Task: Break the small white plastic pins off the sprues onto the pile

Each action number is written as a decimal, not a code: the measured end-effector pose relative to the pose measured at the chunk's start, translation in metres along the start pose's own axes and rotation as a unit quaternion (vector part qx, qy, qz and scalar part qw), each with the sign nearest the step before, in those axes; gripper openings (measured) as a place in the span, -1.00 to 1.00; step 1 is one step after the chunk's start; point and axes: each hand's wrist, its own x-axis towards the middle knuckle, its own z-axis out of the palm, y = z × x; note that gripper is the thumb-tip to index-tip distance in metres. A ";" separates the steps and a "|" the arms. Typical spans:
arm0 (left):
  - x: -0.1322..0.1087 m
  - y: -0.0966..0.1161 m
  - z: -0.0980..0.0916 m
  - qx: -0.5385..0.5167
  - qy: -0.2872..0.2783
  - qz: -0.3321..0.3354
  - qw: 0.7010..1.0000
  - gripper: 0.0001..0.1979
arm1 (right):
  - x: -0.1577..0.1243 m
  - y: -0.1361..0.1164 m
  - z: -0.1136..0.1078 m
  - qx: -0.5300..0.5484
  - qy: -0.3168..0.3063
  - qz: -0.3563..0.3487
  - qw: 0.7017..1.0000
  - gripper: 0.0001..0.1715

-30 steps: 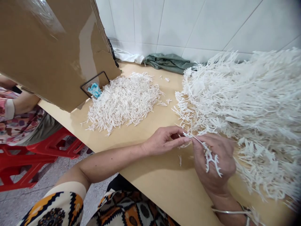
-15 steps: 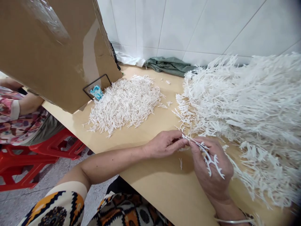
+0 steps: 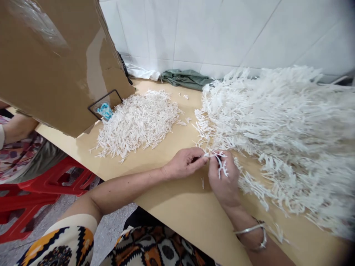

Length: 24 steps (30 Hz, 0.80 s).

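A white branched sprig (image 3: pixel 222 167), thin and coral-like, is held between my two hands over the front part of the table. My right hand (image 3: pixel 226 181) is closed around it, with forked twigs lying across the fingers. The thumb and index finger of my left hand (image 3: pixel 186 162) pinch its far end, close to the right fingertips. A small loose white sprig (image 3: pixel 202 183) lies on the table just below the hands. Beyond my left hand is a heap of short white sprigs (image 3: pixel 141 122). A larger pile of long white branches (image 3: pixel 274 122) spreads behind and beside my right hand.
A tall cardboard box (image 3: pixel 63 74) stands at the left of the table (image 3: pixel 172 207). A black wire frame and a blue-white item (image 3: pixel 104 111) sit at its base. Green cloth (image 3: pixel 185 78) lies along the tiled wall. Another person's arm (image 3: pixel 19 127) and red stools (image 3: pixel 55 177) are at far left.
My right hand has drawn in and turned, so less of the branched sprig shows across it. Both hands remain close together on it. The view has shifted somewhat to the right.
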 end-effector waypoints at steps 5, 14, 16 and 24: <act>0.001 0.000 0.000 -0.018 0.007 -0.026 0.999 -0.51 | 0.007 0.001 -0.001 0.039 -0.010 -0.013 0.999 -0.86; 0.003 0.005 0.005 0.032 0.008 -0.040 0.999 -0.61 | 0.015 0.004 -0.025 0.092 -0.067 -0.017 0.993 -0.85; 0.004 0.006 0.004 0.039 0.007 -0.045 0.998 -0.59 | 0.012 0.000 -0.026 0.087 -0.067 -0.018 0.994 -0.85; 0.003 0.007 0.002 0.087 -0.025 -0.016 0.996 -0.55 | 0.008 0.004 -0.017 -0.039 -0.063 -0.033 0.997 -0.92</act>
